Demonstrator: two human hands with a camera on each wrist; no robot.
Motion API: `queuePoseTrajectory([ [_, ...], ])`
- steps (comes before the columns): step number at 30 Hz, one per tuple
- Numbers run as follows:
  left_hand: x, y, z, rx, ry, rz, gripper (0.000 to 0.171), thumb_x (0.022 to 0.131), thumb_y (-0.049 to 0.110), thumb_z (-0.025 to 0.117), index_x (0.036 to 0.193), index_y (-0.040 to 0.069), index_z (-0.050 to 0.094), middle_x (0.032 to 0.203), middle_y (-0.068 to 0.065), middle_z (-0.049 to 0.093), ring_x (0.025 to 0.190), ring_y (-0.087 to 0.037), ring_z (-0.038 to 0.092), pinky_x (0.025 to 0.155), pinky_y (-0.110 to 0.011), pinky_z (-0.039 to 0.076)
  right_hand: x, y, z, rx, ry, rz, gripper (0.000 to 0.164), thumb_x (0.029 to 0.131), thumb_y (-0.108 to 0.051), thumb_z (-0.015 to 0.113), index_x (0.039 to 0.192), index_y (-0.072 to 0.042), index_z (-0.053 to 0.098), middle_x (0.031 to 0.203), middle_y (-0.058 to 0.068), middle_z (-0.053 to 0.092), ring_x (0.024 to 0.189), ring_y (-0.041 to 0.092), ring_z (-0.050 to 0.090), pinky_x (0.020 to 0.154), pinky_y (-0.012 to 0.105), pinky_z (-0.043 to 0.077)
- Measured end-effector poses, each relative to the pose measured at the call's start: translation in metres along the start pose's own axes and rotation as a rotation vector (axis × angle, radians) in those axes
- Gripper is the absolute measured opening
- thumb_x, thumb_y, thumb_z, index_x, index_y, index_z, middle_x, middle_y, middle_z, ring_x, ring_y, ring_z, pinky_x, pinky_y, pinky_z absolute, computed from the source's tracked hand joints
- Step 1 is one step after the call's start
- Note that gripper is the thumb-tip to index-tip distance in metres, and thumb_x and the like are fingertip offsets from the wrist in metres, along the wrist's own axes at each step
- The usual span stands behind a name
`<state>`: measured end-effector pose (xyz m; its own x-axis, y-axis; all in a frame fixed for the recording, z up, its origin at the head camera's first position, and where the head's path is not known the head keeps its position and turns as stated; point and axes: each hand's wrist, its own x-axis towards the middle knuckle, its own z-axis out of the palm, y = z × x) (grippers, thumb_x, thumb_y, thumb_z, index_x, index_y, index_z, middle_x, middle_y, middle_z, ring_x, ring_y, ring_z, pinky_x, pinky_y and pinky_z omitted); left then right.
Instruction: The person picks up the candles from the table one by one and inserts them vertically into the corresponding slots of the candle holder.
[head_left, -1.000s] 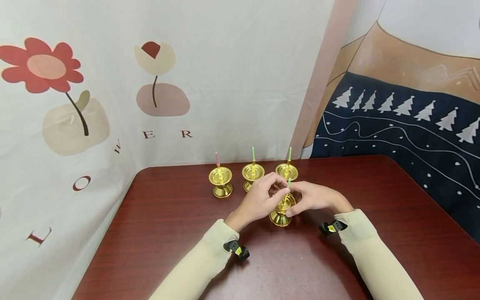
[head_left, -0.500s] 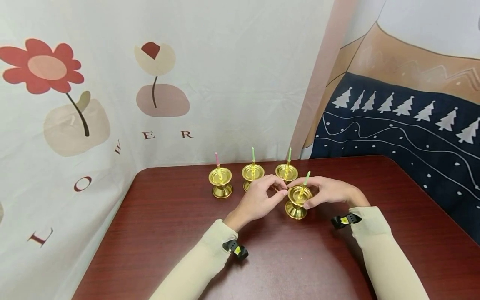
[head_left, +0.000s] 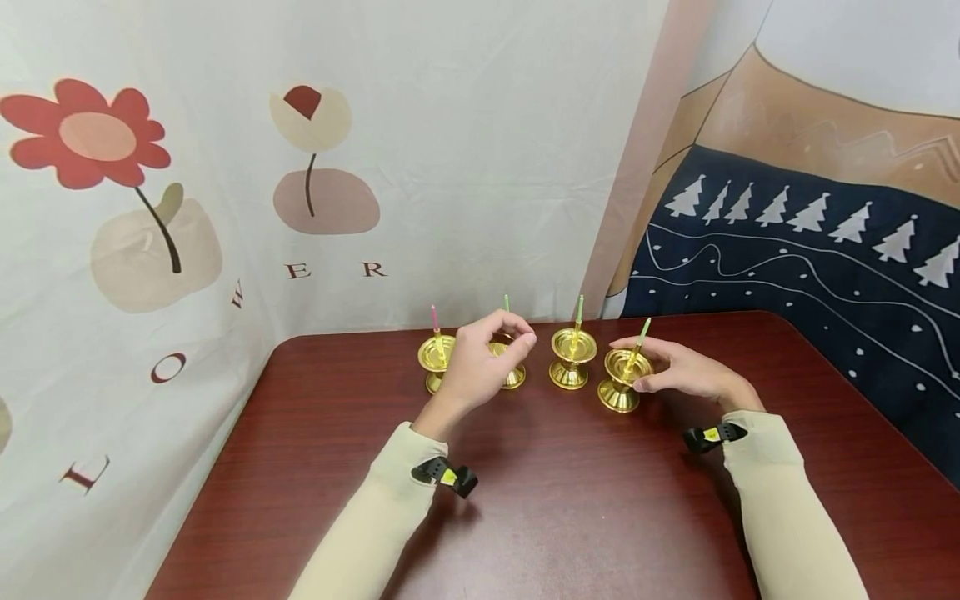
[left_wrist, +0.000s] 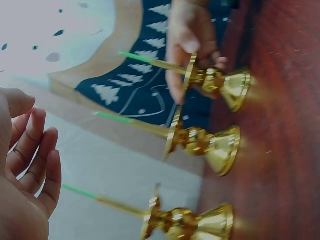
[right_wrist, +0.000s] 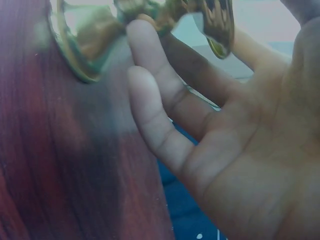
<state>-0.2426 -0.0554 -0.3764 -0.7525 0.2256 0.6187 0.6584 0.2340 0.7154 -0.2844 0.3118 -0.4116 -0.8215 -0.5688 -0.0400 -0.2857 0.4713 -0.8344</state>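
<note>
My right hand (head_left: 693, 372) grips a gold candle holder (head_left: 618, 396) with a thin green candle (head_left: 643, 333) in it. In the right wrist view, fingertips (right_wrist: 142, 37) touch the holder's narrow stem. My left hand (head_left: 480, 358) hangs with loosely curled fingers and nothing visible in it. It partly covers a second gold holder (head_left: 516, 377) with a green candle (head_left: 506, 304) behind. Between the hands stands a third holder (head_left: 567, 373) with an upright green candle (head_left: 580, 311). Left of my left hand, a holder (head_left: 433, 357) bears a pink candle (head_left: 434, 318).
The holders stand in a row toward the back edge of the dark red wooden table (head_left: 555, 492). A pale cloth with flower prints (head_left: 465, 150) hangs behind it. A navy tree-print cloth (head_left: 795, 267) hangs to the right.
My right hand has moved right and back with the gripped candle holder, bringing it beside the row. My left hand has drawn away from that holder, leftward and up, before the second holder.
</note>
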Motion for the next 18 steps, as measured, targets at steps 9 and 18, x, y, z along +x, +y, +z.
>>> queuePoseTrajectory([
  [9, 0.007, 0.006, -0.036, -0.023, 0.158, -0.039, 0.006, 0.102, 0.01, 0.077, 0.105, 0.005, 0.077, 0.092, -0.006, 0.075, 0.086, -0.018, 0.069, 0.082, -0.03, 0.056, 0.006, 0.004, 0.007, 0.033, 0.142, 0.028, 0.071, 0.102, -0.012, 0.071, 0.165, 0.0, 0.04, 0.14, 0.023, 0.059, 0.112, 0.027, 0.059, 0.086, 0.035, 0.058],
  [18, 0.012, 0.006, -0.059, -0.016, 0.269, -0.071, 0.01, 0.103, 0.011, 0.075, 0.11, 0.003, 0.076, 0.093, -0.008, 0.074, 0.089, -0.016, 0.067, 0.079, -0.028, 0.054, 0.01, 0.009, 0.012, 0.057, 0.243, 0.032, 0.072, 0.107, -0.009, 0.066, 0.168, 0.003, 0.031, 0.138, 0.029, 0.06, 0.111, 0.025, 0.064, 0.088, 0.034, 0.062],
])
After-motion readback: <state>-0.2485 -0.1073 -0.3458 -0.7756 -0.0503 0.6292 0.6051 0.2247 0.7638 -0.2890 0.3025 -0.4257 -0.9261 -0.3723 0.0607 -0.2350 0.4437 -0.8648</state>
